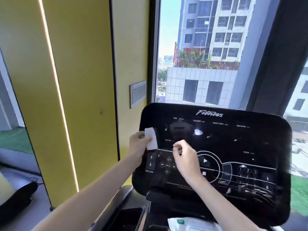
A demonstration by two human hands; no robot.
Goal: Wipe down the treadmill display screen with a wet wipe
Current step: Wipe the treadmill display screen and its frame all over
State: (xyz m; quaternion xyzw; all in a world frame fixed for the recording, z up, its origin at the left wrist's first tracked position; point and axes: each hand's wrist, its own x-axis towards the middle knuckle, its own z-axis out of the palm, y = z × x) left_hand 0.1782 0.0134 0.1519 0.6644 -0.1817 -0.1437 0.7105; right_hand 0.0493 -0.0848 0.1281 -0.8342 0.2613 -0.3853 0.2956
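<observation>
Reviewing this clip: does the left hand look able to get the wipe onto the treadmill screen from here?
Likely yes: the left hand holds the wipe at the left edge of the screen, with nothing between them.

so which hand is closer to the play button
Right. The right hand sits just left of the play button; the left hand, holding the wipe, is farther left, at the edge of the display screen.

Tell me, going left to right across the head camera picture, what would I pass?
Glowing wall strip → left hand pinching the wipe → right hand → play button → number keys.
</observation>
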